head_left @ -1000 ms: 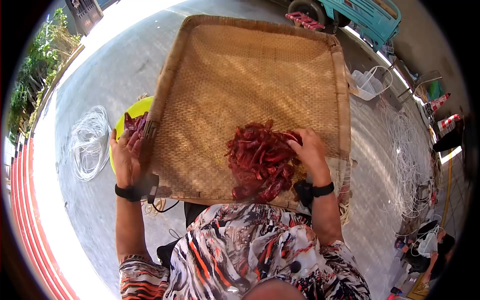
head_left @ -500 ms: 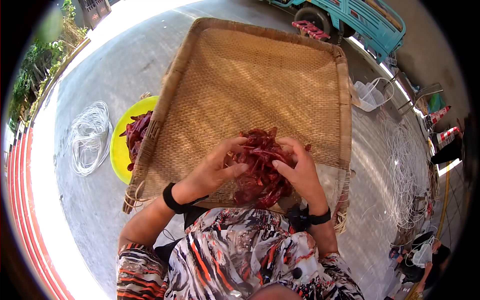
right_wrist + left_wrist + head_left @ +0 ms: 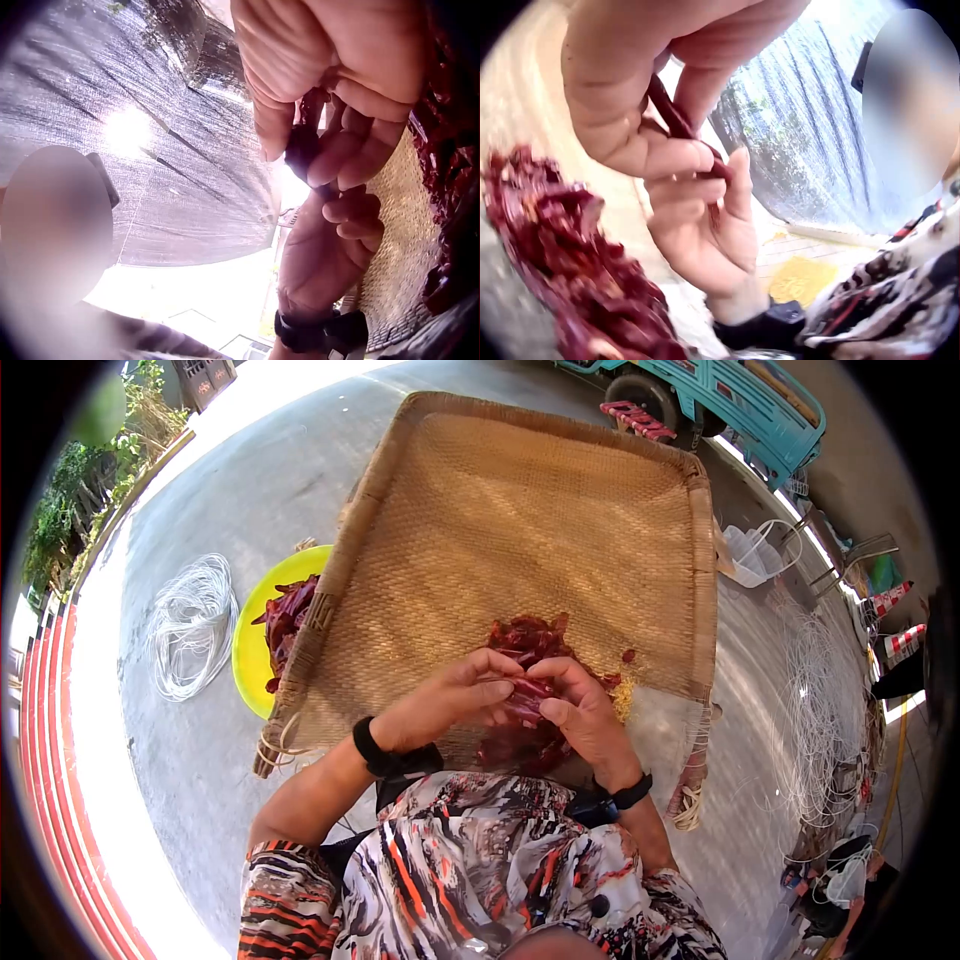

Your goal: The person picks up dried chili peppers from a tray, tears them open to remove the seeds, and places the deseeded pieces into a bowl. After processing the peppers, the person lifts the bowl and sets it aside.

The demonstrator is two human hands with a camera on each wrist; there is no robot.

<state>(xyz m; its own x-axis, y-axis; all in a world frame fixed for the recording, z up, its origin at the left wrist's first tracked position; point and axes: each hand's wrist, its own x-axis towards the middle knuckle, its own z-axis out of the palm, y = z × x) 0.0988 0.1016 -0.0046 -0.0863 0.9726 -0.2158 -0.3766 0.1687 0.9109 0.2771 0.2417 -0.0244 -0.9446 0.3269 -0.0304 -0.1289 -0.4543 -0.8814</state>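
A wrinkled dried red chili pepper (image 3: 524,703) is held between both hands, low over the near part of a woven bamboo tray (image 3: 540,520). My left hand (image 3: 455,702) pinches one end between thumb and fingers. The other end is gripped by my right hand (image 3: 590,725). In the left wrist view the pepper (image 3: 673,116) runs from the near fingers to the far ones. Fingers hide much of it in the right wrist view. Below and beyond the hands lies a pile of red chilies (image 3: 530,635), partly covered by them.
Left of the tray, a yellow-green basin (image 3: 248,660) holds more red chilies (image 3: 287,618). Yellow seeds (image 3: 624,698) lie beside the pile. Coils of white cord (image 3: 190,625) rest on the floor at left, and tangled white strands (image 3: 815,710) at right. A turquoise cart (image 3: 745,410) stands behind.
My left hand has come from beside the basin, over the tray's left edge, to the pile. Both hands, apart half a second ago, now meet on one chili. The camera view has shifted slightly.
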